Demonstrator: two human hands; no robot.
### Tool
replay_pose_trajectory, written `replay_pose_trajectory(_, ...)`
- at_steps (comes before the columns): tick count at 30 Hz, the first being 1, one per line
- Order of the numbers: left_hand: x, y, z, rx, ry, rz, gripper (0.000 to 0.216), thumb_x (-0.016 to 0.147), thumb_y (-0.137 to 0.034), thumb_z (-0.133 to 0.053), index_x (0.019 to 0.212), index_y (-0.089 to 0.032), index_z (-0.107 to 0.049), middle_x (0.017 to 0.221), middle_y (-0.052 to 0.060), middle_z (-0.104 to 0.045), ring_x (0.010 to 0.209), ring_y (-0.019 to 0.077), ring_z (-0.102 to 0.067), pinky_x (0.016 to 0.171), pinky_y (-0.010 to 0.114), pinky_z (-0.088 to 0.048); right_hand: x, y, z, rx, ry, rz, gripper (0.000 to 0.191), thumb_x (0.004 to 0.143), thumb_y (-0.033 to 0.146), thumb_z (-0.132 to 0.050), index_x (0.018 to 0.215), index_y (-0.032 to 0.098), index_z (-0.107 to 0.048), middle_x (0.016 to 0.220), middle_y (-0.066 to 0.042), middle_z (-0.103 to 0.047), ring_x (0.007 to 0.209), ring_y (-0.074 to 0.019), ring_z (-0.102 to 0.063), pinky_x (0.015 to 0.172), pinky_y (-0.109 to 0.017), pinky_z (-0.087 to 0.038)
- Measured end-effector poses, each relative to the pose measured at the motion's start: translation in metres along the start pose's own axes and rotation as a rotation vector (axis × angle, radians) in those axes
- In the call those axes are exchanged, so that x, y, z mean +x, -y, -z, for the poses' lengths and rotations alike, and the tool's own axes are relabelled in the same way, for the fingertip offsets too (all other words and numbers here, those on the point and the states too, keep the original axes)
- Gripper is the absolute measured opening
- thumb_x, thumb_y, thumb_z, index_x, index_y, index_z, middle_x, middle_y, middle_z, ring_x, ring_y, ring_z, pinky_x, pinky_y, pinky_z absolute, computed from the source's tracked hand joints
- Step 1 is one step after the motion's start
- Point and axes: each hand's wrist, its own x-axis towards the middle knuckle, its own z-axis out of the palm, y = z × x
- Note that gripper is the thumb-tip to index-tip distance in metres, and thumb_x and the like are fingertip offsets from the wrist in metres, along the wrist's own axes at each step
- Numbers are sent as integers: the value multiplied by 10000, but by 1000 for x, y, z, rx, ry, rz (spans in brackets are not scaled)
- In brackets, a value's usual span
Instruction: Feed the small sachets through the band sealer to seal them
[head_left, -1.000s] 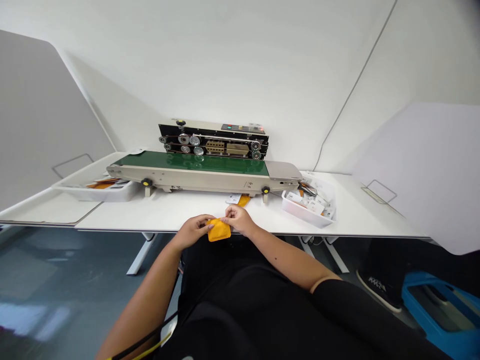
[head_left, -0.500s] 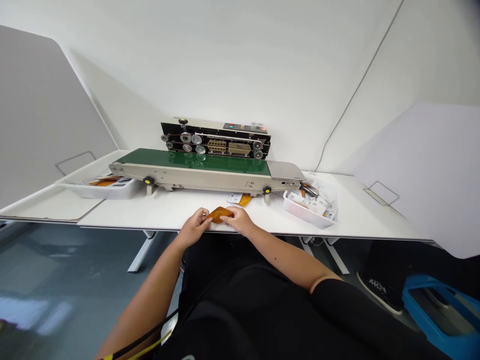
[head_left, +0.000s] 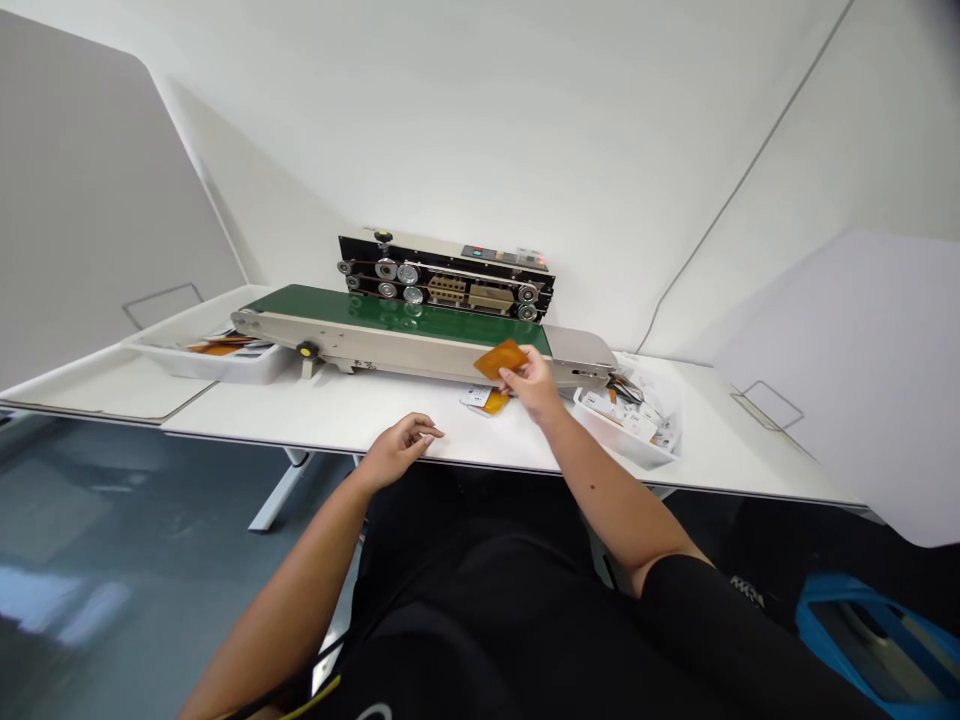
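Note:
My right hand (head_left: 534,384) pinches a flat orange pouch (head_left: 501,358) and holds it up in front of the right end of the sealing machine's green belt (head_left: 397,315). The pouch hangs just above the table. My left hand (head_left: 397,446) rests at the near edge of the white table (head_left: 352,410), fingers loosely curled, holding nothing. A second orange pouch with white cards (head_left: 484,400) lies on the table just under my right hand.
The band sealer (head_left: 447,280) with rollers and a control panel stands at the back. A white tray (head_left: 217,355) of orange pouches sits at its left end. A white tray (head_left: 626,420) of small white packets sits at its right. Grey partitions flank both sides.
My right hand lifted the orange pouch from the table edge and carried it forward and right toward the belt. My left hand let go and stayed at the edge.

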Motion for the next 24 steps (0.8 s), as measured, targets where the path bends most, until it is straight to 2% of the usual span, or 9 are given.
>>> replay_pose_trajectory(3,-1,-5,0,21,-9,-6,339,926,-462,-645,1143,-214,-566,1130,93,-773,758,187,-657,698,310,-495,30,22,24,-45,-193,55,449,746,323,-812,1094,223,-546,876,12,-692,602,-83,-589,523,-171,-493)
replay_pose_trajectory(6,-1,-13,-1,57,-24,-8,311,912,-466,-647,1090,-217,-597,1074,76,-781,781,203,-676,677,307,-498,61,35,49,-84,-354,25,354,808,236,-730,1096,223,-526,946,1,-684,672,-82,-631,541,-144,-499)
replay_pose_trajectory(10,-2,-17,-1,81,-27,-12,289,908,-472,-645,1054,-224,-620,1028,57,-784,835,215,-700,696,309,-519,97,38,78,-80,-383,-115,444,848,151,-648,1227,271,-451,1080,-6,-660,687,-92,-695,535,-173,-567)
replay_pose_trajectory(14,-2,-18,1,75,-17,-5,286,915,-484,-639,1030,-223,-635,1016,60,-781,885,228,-716,739,324,-540,119,33,93,-39,-401,-244,558,825,79,-670,1308,234,-438,990,-11,-638,628,-94,-684,548,-207,-621)
replay_pose_trajectory(18,-2,-16,1,60,-16,3,303,911,-502,-648,1023,-220,-643,1010,68,-779,927,244,-724,789,339,-550,129,29,99,-54,-462,-275,480,817,62,-698,1226,199,-486,902,-10,-635,619,-102,-681,551,-198,-623)
replay_pose_trajectory(24,-3,-14,-1,56,5,-9,275,925,-479,-641,1028,-225,-650,1016,64,-778,932,237,-724,823,345,-554,138,20,110,-102,-584,-260,466,808,42,-688,1144,242,-437,857,33,-623,561,-72,-650,532,-167,-590)
